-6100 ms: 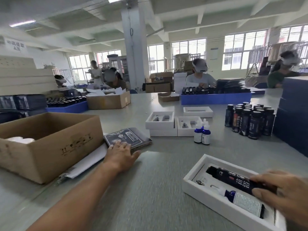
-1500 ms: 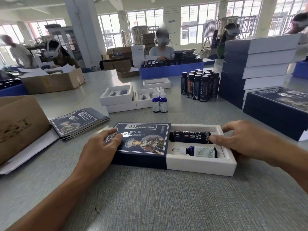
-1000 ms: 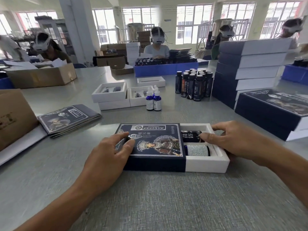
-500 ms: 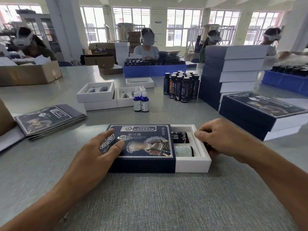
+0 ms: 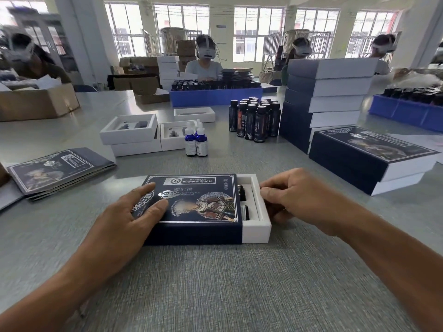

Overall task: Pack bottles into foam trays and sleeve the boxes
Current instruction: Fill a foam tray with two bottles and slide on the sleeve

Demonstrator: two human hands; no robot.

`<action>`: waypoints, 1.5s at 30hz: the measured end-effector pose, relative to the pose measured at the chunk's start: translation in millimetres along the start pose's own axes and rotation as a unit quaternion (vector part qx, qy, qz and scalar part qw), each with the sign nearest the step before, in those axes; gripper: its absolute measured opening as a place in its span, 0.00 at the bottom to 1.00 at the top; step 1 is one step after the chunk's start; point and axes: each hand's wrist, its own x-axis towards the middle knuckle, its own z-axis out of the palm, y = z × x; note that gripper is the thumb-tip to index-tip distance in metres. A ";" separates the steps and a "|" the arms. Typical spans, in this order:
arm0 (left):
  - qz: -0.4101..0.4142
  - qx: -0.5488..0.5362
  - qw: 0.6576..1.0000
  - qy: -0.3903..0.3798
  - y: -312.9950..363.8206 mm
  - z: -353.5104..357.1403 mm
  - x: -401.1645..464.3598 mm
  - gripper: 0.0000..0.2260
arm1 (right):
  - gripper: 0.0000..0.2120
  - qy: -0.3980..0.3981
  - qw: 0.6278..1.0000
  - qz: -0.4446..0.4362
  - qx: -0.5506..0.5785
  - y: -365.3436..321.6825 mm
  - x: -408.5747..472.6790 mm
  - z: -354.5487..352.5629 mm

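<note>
My left hand [image 5: 129,220] lies with straight fingers [image 5: 153,207] flat on the navy sleeve [image 5: 199,204]; my right hand [image 5: 302,200] has curled fingers against the white foam tray [image 5: 256,226] end. The tray protrudes at 3 o'clock from the sleeve, centre bench [image 5: 215,283]; dropper bottles [image 5: 196,142] stand at 12 o'clock.

Grey textured worktop [image 5: 239,295] runs the whole way back. Far left there's a big cardboard carton [image 5: 36,104] with white paper poking out the top, and a person in a headset [image 5: 31,63] leaning over it. A smaller open cardboard box [image 5: 149,94] sits further along. Straight across, a seated person in a light top [image 5: 203,65], also wearing a headset, and two more people [image 5: 299,51] off to the right. Behind them: brown cartons [image 5: 139,77], a steel tank [image 5: 171,41], a white pillar [image 5: 79,39] and a row of bright windows [image 5: 256,32].
</note>
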 end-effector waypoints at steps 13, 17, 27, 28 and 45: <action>-0.007 0.007 1.000 -0.006 4.7 -1.3 -2.5 0.30 | 0.08 -0.044 0.998 -0.034 0.015 -4.4 -7.2 13.7; -0.010 0.007 1.000 -0.013 6.2 -2.1 -3.6 0.30 | 0.15 -0.046 0.998 -0.035 0.007 -5.1 -8.9 15.2; -0.010 -0.001 1.000 -0.017 3.4 -2.2 -3.0 0.27 | 0.19 -0.047 0.998 -0.046 -0.016 -7.7 -13.7 18.1; -0.011 0.000 1.000 -0.017 2.9 -2.0 -2.8 0.27 | 0.18 -0.052 0.998 -0.044 -0.007 -7.6 -13.5 18.5; -0.032 0.013 0.999 -0.004 4.7 0.1 -3.0 0.25 | 0.18 -0.078 0.995 -0.037 0.052 -7.1 -13.7 28.8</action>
